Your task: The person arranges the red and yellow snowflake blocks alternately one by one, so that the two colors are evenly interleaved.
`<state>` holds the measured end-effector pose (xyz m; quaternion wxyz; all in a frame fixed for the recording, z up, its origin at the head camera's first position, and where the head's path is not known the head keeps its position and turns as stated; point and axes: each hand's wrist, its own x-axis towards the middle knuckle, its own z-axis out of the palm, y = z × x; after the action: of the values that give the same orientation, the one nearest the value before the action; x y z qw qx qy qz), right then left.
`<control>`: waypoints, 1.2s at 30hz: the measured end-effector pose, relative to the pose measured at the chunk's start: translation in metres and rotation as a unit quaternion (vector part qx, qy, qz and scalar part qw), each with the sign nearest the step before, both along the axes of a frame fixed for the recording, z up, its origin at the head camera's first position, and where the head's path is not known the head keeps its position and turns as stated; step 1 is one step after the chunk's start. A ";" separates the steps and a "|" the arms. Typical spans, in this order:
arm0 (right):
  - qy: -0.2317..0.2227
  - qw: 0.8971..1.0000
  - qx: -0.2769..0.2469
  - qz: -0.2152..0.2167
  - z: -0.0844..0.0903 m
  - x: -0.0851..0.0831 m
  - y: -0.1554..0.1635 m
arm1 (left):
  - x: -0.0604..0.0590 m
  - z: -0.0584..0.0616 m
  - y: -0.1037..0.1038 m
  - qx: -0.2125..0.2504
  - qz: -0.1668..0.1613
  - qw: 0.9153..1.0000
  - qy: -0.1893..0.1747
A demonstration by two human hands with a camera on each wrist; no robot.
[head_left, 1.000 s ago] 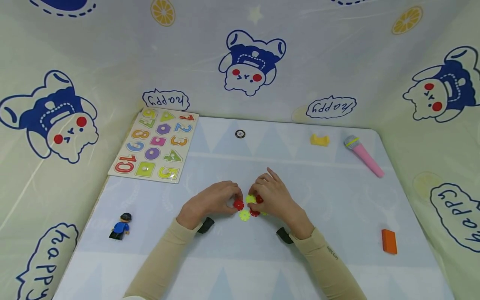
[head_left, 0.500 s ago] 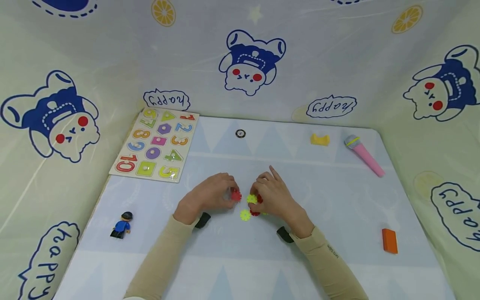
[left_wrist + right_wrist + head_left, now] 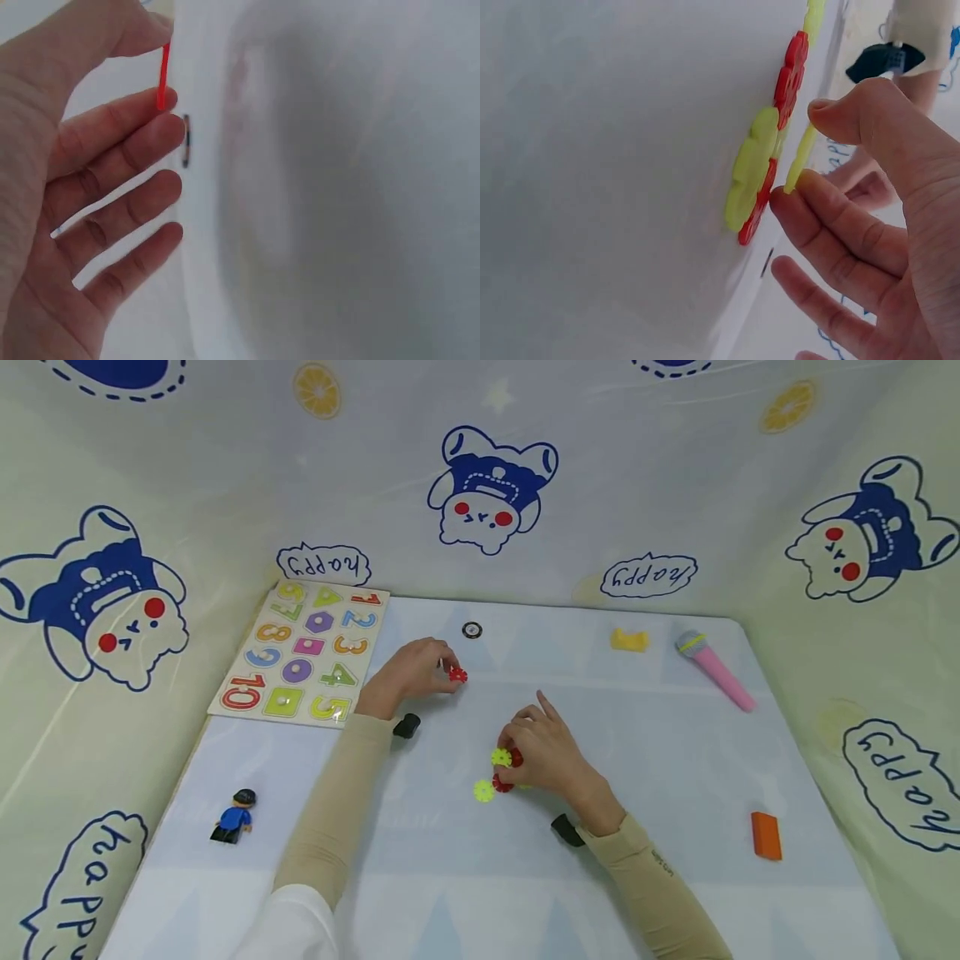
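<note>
My left hand (image 3: pixel 416 667) pinches a red notched plastic disc (image 3: pixel 458 675) between thumb and forefinger, right of the number board. In the left wrist view the same red disc (image 3: pixel 163 79) shows edge-on, with the other fingers spread loosely below it. My right hand (image 3: pixel 551 756) pinches a yellow-green notched disc (image 3: pixel 800 159) on edge near the table's middle. Close beside it lie more discs: a yellow-green one (image 3: pixel 483 791), a red one (image 3: pixel 502 783) and others partly hidden by the hand. The right wrist view shows red (image 3: pixel 790 79) and yellow-green discs (image 3: pixel 751 171) overlapping.
A number puzzle board (image 3: pixel 297 670) lies at back left, a toy figure (image 3: pixel 234 818) at front left. Along the back are a small black-and-white disc (image 3: pixel 472 630), a yellow piece (image 3: pixel 629 640) and a pink toy microphone (image 3: pixel 716 670). An orange block (image 3: pixel 767 836) lies right.
My left hand has moved away from the other discs toward the back left, carrying the red disc. My right hand stays in place with its yellow-green disc.
</note>
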<state>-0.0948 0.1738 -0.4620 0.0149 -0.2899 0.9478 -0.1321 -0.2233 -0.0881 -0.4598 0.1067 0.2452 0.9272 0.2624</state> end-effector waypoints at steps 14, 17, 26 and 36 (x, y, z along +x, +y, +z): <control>0.001 0.998 0.051 -0.038 0.018 -0.045 -0.004 | -0.004 -0.010 0.000 -0.012 0.009 1.000 -0.014; -0.005 0.998 0.044 -0.049 0.023 -0.064 -0.007 | -0.003 -0.014 0.003 -0.020 0.006 1.000 0.002; -0.024 0.997 0.055 -0.046 0.013 -0.116 -0.021 | -0.003 -0.017 0.002 -0.009 0.014 1.000 0.009; -0.039 0.996 0.075 -0.022 0.007 -0.133 -0.047 | -0.003 -0.018 0.001 0.011 0.025 1.000 -0.004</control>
<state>-0.2282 0.1273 -0.4551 0.0705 -0.2621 0.9598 -0.0716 -0.2258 -0.0868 -0.4777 0.1011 0.2222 0.9297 0.2758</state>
